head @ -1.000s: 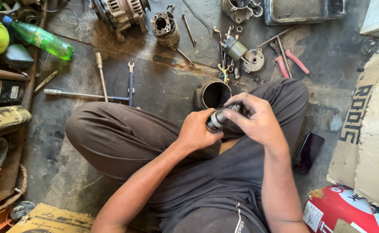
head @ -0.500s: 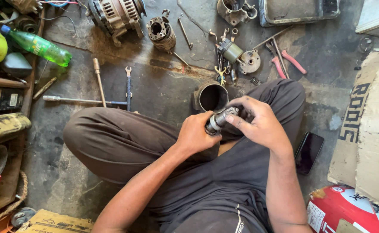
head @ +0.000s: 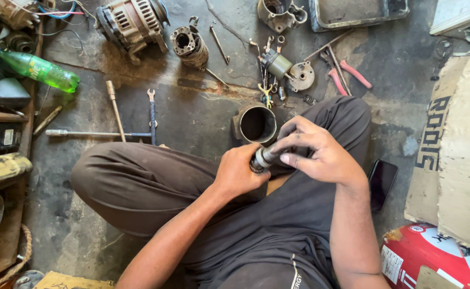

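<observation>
I sit cross-legged on a greasy concrete floor. My left hand point(head: 238, 172) grips the lower end of a grey metal shaft with a ribbed collar point(head: 263, 157). My right hand point(head: 314, 151) wraps its fingers over the shaft's upper end, so both hands hold the one part above my lap. Just beyond my hands a dark hollow metal cylinder housing point(head: 256, 123) stands open-end up on the floor beside my right knee.
An alternator point(head: 130, 22), a small wound rotor point(head: 188, 46), a spanner point(head: 152, 115), a long bar point(head: 96, 134), pink-handled pliers point(head: 347, 72) and small parts lie ahead. A green bottle point(head: 39, 68) sits left, a phone point(head: 381, 183), cardboard point(head: 457, 150) and a red can point(head: 427, 257) right.
Both hands have stayed on the shaft with only slight finger shifts. The view has drifted a little, nothing on the floor moved.
</observation>
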Demonstrator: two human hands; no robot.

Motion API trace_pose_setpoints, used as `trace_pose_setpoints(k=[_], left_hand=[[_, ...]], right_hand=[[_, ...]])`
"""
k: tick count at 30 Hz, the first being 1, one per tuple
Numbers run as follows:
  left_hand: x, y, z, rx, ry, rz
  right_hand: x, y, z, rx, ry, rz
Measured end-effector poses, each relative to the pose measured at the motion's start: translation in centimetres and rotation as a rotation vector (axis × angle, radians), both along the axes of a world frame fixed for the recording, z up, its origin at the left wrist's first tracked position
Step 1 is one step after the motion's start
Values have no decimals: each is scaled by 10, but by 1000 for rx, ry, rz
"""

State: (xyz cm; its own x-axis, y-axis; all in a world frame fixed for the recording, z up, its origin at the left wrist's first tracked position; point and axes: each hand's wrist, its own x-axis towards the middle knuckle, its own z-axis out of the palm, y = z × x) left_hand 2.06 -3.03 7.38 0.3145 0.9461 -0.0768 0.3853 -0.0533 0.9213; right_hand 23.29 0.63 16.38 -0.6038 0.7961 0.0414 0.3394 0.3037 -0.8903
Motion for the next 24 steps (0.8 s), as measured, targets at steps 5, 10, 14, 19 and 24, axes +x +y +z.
trace_pose_setpoints(k=[5, 10, 14, 19, 24], left_hand=[[2, -1, 3, -5, -9, -15], [1, 1, 4, -10, -12, -8], [2, 1, 4, -39, -10, -4], [2, 3, 6, -33, -45, 8], [3, 4, 10, -72, -74, 16]], right_hand=[[-17, -6, 6, -180, -264, -360], [-27, -13, 1, -141, -271, -502], [-26, -16, -7, -137, -229, -518], [-25, -18, -12, -156, -156, -528], [-27, -19, -14, -194, -132, -571]])
